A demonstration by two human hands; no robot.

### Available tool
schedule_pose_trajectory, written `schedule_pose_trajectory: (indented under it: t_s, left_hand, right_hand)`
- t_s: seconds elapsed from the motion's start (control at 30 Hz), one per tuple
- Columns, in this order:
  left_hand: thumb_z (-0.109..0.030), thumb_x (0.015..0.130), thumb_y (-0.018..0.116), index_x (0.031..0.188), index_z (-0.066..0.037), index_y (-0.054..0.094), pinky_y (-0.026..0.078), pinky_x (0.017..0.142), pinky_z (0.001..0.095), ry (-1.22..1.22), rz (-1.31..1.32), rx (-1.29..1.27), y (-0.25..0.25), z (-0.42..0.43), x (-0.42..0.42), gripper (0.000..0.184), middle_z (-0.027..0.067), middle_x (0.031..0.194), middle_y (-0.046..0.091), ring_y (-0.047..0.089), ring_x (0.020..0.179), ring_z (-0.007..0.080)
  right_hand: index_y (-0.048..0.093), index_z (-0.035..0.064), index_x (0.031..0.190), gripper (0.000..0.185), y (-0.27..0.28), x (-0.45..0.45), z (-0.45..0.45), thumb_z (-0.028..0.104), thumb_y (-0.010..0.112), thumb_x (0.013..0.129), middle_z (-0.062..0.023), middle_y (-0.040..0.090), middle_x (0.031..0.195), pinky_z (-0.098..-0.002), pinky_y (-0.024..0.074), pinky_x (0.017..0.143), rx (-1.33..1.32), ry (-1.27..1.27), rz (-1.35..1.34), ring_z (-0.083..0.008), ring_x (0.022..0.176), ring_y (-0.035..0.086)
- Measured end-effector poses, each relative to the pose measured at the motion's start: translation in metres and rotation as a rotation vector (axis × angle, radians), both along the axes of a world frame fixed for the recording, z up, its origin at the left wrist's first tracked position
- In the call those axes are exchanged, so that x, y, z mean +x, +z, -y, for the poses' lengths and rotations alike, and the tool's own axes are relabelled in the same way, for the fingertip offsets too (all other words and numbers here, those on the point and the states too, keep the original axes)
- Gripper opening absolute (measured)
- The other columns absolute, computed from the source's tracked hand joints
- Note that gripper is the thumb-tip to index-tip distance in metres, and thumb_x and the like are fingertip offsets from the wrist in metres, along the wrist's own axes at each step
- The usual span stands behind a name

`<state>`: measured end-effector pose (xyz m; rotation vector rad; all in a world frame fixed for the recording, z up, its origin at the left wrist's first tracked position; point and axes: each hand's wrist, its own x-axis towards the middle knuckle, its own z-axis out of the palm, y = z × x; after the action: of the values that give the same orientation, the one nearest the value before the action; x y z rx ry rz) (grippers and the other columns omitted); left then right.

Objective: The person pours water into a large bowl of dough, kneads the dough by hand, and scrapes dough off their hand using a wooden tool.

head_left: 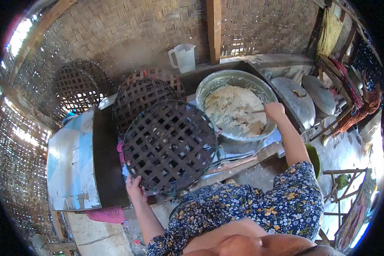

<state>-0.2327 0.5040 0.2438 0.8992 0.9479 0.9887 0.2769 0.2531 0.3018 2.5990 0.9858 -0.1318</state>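
Observation:
My right hand (274, 112) is closed round the handle of a utensil (255, 112), whose far part lies in pale, lumpy dough (234, 104). The dough sits in a large metal basin (207, 80) on the work surface. Lower left, my left hand (136, 188) holds the near rim of a round, dark woven tray (168, 147) with square openings. Some of its fingers are hidden at the rim. The tray is left of the basin and close to its edge. Behind it are more dark woven trays (132, 91).
A clear plastic jug (185, 58) stands behind the basin. Two round metal lids (293, 100) are at the right. A blue and white panel (72, 162) stands at the left, with a pink cloth (106, 215) below. Woven walls surround the area; a green bowl (313, 160) is below my right arm.

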Motion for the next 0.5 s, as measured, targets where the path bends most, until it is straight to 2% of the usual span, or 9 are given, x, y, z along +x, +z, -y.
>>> schedule_pose_trajectory:
  t_s: [0.03, 0.1, 0.13, 0.2, 0.23, 0.3, 0.37, 0.4, 0.5]
  left_hand:
    - [0.002, 0.072, 0.050, 0.117, -0.003, 0.046, 0.046, 0.062, 0.0233, 0.032, 0.070, 0.034, -0.006, -0.003, 0.003, 0.046, 0.0048, 0.096, 0.058, 0.057, 0.077, 0.0137]
    - [0.002, 0.072, 0.047, 0.120, -0.003, 0.044, 0.046, 0.073, 0.0275, 0.081, 0.129, 0.013, -0.005, 0.002, 0.010, 0.048, 0.0078, 0.102, 0.056, 0.056, 0.086, 0.0186]
    - [0.002, 0.072, 0.045, 0.122, -0.003, 0.043, 0.046, 0.078, 0.0296, 0.105, 0.161, 0.006, -0.001, 0.005, 0.016, 0.049, 0.0093, 0.105, 0.055, 0.056, 0.091, 0.0211]
    - [0.002, 0.072, 0.042, 0.124, -0.002, 0.041, 0.046, 0.081, 0.0322, 0.253, 0.086, 0.008, -0.003, 0.006, 0.020, 0.052, 0.0129, 0.111, 0.052, 0.055, 0.095, 0.0244]
    - [0.002, 0.072, 0.042, 0.124, -0.002, 0.041, 0.046, 0.081, 0.0330, 0.288, 0.068, 0.029, -0.007, 0.003, 0.019, 0.052, 0.0135, 0.112, 0.052, 0.054, 0.096, 0.0245]
    - [0.003, 0.072, 0.044, 0.125, -0.002, 0.039, 0.045, 0.082, 0.0334, 0.373, -0.005, 0.020, -0.005, 0.008, 0.022, 0.054, 0.0147, 0.113, 0.051, 0.054, 0.096, 0.0238]
    - [0.003, 0.072, 0.045, 0.126, -0.002, 0.038, 0.044, 0.082, 0.0318, 0.389, -0.092, 0.104, -0.023, -0.002, 0.006, 0.055, 0.0145, 0.113, 0.051, 0.053, 0.096, 0.0229]
    - [0.003, 0.072, 0.046, 0.127, -0.001, 0.037, 0.044, 0.082, 0.0310, 0.400, -0.135, 0.147, -0.029, -0.003, 0.002, 0.056, 0.0144, 0.112, 0.052, 0.053, 0.095, 0.0225]
    - [0.003, 0.072, 0.046, 0.129, -0.002, 0.033, 0.043, 0.083, 0.0300, 0.448, -0.173, 0.166, -0.022, 0.010, -0.005, 0.059, 0.0136, 0.112, 0.052, 0.052, 0.098, 0.0221]
  right_hand:
    - [0.063, 0.0089, 0.095, 0.025, 0.009, 0.011, 0.005, 0.010, 0.054, 0.071, -0.0124, 0.063, 0.093, -0.0367, 0.0497, 0.070, 0.062, 0.026, -0.019, -0.0270, 0.087, 0.061]
    - [0.057, 0.0139, 0.107, 0.037, 0.021, 0.023, 0.013, 0.009, 0.056, 0.071, -0.0103, 0.062, 0.092, -0.0371, 0.0497, 0.070, 0.172, 0.062, 0.038, -0.0260, 0.088, 0.060]
    - [0.058, 0.0140, 0.106, 0.033, 0.017, 0.028, 0.012, 0.010, 0.053, 0.073, -0.0126, 0.062, 0.090, -0.0387, 0.0494, 0.069, 0.256, 0.087, 0.065, -0.0279, 0.086, 0.060]
    - [0.058, 0.0141, 0.103, 0.027, -0.002, 0.035, 0.011, 0.014, 0.048, 0.078, -0.0172, 0.062, 0.086, -0.0417, 0.0488, 0.068, 0.422, 0.133, 0.118, -0.0318, 0.083, 0.060]
    - [0.057, 0.0130, 0.107, 0.031, -0.021, 0.031, 0.014, 0.012, 0.052, 0.076, -0.0143, 0.062, 0.090, -0.0399, 0.0491, 0.069, 0.398, 0.232, 0.023, -0.0296, 0.084, 0.060]
    - [0.056, 0.0118, 0.108, 0.035, -0.044, 0.037, 0.010, 0.009, 0.053, 0.074, -0.0133, 0.062, 0.091, -0.0387, 0.0496, 0.069, 0.258, 0.312, -0.108, -0.0287, 0.084, 0.061]
    - [0.057, 0.0117, 0.105, 0.031, -0.045, 0.050, -0.004, 0.006, 0.048, 0.076, -0.0170, 0.062, 0.084, -0.0400, 0.0500, 0.066, 0.030, 0.277, -0.172, -0.0313, 0.081, 0.061]
    - [0.057, 0.0130, 0.107, 0.035, -0.031, 0.059, -0.005, 0.005, 0.047, 0.075, -0.0172, 0.062, 0.082, -0.0404, 0.0496, 0.065, 0.012, 0.300, -0.161, -0.0316, 0.079, 0.061]
    - [0.054, 0.0186, 0.115, 0.047, 0.069, 0.065, 0.012, 0.002, 0.045, 0.071, -0.0181, 0.060, 0.075, -0.0422, 0.0476, 0.061, 0.044, 0.422, -0.153, -0.0328, 0.072, 0.060]
